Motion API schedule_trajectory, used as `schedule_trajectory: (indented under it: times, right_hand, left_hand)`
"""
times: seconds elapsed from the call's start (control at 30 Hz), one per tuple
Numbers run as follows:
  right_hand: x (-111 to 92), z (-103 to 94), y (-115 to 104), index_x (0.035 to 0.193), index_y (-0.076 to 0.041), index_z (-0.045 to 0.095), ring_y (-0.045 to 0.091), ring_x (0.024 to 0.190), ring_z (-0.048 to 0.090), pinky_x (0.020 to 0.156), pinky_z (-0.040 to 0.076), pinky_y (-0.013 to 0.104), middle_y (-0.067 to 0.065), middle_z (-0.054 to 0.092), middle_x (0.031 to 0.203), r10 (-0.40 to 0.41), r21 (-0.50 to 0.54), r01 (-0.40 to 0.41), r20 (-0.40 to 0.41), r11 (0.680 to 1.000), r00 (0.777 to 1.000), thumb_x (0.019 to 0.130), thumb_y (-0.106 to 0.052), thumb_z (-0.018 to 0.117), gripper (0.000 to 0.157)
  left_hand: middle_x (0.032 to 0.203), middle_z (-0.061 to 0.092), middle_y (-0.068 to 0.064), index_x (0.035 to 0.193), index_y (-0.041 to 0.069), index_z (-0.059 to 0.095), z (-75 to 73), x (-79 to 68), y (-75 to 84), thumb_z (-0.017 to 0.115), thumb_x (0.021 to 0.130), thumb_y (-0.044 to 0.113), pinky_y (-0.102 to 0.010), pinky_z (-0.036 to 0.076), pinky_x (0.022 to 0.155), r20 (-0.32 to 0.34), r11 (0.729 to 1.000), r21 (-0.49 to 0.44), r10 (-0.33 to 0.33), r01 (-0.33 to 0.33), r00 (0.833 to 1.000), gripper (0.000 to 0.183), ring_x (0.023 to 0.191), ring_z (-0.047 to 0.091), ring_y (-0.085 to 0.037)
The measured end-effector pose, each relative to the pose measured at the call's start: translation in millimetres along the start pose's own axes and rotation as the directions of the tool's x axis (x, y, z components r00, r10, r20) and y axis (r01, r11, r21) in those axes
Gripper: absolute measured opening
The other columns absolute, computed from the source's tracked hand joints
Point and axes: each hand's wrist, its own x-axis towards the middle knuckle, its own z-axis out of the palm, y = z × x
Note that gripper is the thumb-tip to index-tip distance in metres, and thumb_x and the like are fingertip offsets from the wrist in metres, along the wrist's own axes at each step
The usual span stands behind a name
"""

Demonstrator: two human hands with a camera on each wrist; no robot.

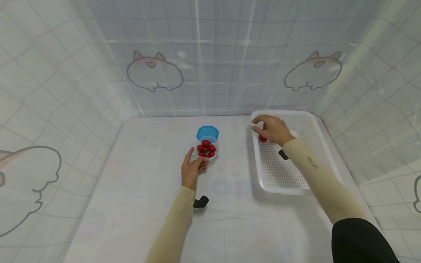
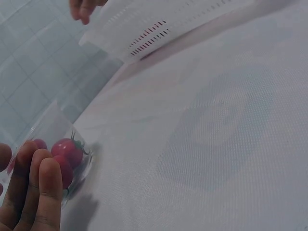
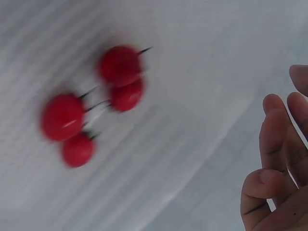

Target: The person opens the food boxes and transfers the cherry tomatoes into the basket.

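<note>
A small clear container (image 1: 214, 156) full of red cherry tomatoes (image 1: 206, 143) stands on the table with its blue lid (image 1: 208, 132) behind it. My left hand (image 1: 191, 171) is at the container's near left side, fingers fairly straight. The left wrist view shows its fingers (image 2: 48, 180) in front of the clear wall, with green-stemmed tomatoes (image 2: 68, 153) inside. Over the far left part of a white perforated basket (image 1: 284, 175) hovers my right hand (image 1: 274, 129), holding nothing. In the right wrist view several cherry tomatoes (image 3: 62, 118) lie in the basket, apart from the loosely bent fingers (image 3: 274, 130).
The basket stands at the right of the white-covered table (image 1: 138, 175), close to the right curtain. Tiled-pattern curtains (image 1: 217, 84) with dog drawings enclose the back and both sides. Black wrist devices (image 1: 201, 202) stick out from both sleeves.
</note>
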Motion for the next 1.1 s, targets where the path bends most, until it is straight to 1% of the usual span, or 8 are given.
schedule_trajectory:
  times: [0.07, 0.23, 0.43, 0.53, 0.8, 0.87, 0.97, 1.1]
  right_hand:
    - [4.6, 2.4, -11.6, 0.119, -0.024, 0.071, 0.015, 0.063, 0.054, 0.058, 0.047, 0.034, -0.007, 0.068, 0.095, -0.032, 0.007, 0.032, -0.01, 0.999, 0.999, 0.096, -0.039, 0.07, 0.027]
    - [15.7, 10.5, -38.5, 0.122, -0.021, 0.071, 0.015, 0.061, 0.054, 0.054, 0.047, 0.033, -0.005, 0.069, 0.094, -0.106, 0.031, 0.105, 0.007, 0.994, 0.994, 0.096, -0.036, 0.071, 0.03]
    - [29.1, 25.0, -70.1, 0.124, -0.022, 0.071, 0.012, 0.076, 0.057, 0.061, 0.051, 0.03, -0.006, 0.072, 0.116, -0.177, -0.001, 0.178, 0.081, 0.984, 0.981, 0.095, -0.035, 0.073, 0.032]
    - [33.7, 32.0, -84.9, 0.126, -0.022, 0.07, 0.011, 0.076, 0.058, 0.065, 0.052, 0.029, -0.007, 0.071, 0.118, -0.191, 0.009, 0.192, 0.123, 0.981, 0.974, 0.094, -0.035, 0.073, 0.035]
    - [43.0, 57.7, -112.8, 0.131, -0.018, 0.068, 0.01, 0.074, 0.061, 0.062, 0.055, 0.027, -0.005, 0.071, 0.118, -0.227, 0.039, 0.223, 0.201, 0.974, 0.953, 0.094, -0.038, 0.074, 0.042]
    - [45.0, 65.9, -116.5, 0.13, -0.016, 0.068, 0.01, 0.077, 0.064, 0.067, 0.057, 0.028, -0.003, 0.071, 0.12, -0.233, 0.047, 0.228, 0.222, 0.973, 0.947, 0.095, -0.036, 0.074, 0.041]
    - [48.0, 78.8, -119.7, 0.131, -0.014, 0.068, 0.017, 0.093, 0.069, 0.077, 0.059, 0.035, 0.001, 0.071, 0.122, -0.228, 0.053, 0.222, 0.258, 0.974, 0.939, 0.095, -0.033, 0.073, 0.04]
    - [50.3, 92.2, -123.4, 0.132, -0.013, 0.067, 0.026, 0.111, 0.067, 0.084, 0.059, 0.04, 0.004, 0.07, 0.124, -0.205, 0.037, 0.203, 0.306, 0.978, 0.93, 0.096, -0.031, 0.073, 0.041]
  left_hand:
    - [0.098, 0.073, -0.016, 0.155, 0.022, 0.043, -0.2, 0.2, -0.2, 0.066, 0.098, 0.01, -0.033, 0.062, 0.081, 0.006, 1.0, -0.007, 0.007, -0.007, 1.0, 0.062, 0.082, 0.071, -0.024]
    - [0.098, 0.074, -0.015, 0.155, 0.021, 0.042, -0.5, 0.0, -0.3, 0.065, 0.099, 0.01, -0.032, 0.062, 0.08, 0.007, 1.0, -0.012, 0.006, -0.006, 1.0, 0.062, 0.082, 0.072, -0.024]
    - [0.102, 0.073, -0.018, 0.152, 0.026, 0.045, -1.3, -0.7, 0.6, 0.066, 0.099, 0.011, -0.035, 0.061, 0.084, -0.002, 1.0, -0.004, -0.007, 0.007, 1.0, 0.059, 0.086, 0.071, -0.026]
    - [0.105, 0.072, -0.02, 0.152, 0.027, 0.045, -1.9, -1.0, 0.9, 0.065, 0.1, 0.012, -0.036, 0.061, 0.085, 0.001, 1.0, 0.003, -0.009, 0.009, 1.0, 0.058, 0.088, 0.071, -0.028]
    - [0.107, 0.071, -0.022, 0.152, 0.025, 0.045, -2.3, -1.5, 1.0, 0.066, 0.099, 0.011, -0.036, 0.061, 0.085, 0.024, 1.0, -0.023, 0.005, -0.005, 1.0, 0.059, 0.087, 0.071, -0.026]
    - [0.107, 0.071, -0.022, 0.152, 0.026, 0.046, -2.8, -2.1, 1.1, 0.066, 0.099, 0.011, -0.037, 0.061, 0.086, 0.029, 1.0, -0.029, 0.003, -0.002, 1.0, 0.059, 0.087, 0.071, -0.027]
    - [0.109, 0.071, -0.023, 0.153, 0.026, 0.045, -3.7, -2.5, 1.3, 0.066, 0.099, 0.013, -0.038, 0.06, 0.088, 0.037, 1.0, -0.025, -0.002, 0.003, 0.999, 0.059, 0.09, 0.071, -0.028]
    - [0.108, 0.071, -0.023, 0.152, 0.026, 0.045, -4.1, -1.7, 1.5, 0.065, 0.1, 0.012, -0.038, 0.06, 0.088, 0.032, 1.0, -0.023, -0.009, 0.01, 0.999, 0.058, 0.088, 0.071, -0.026]
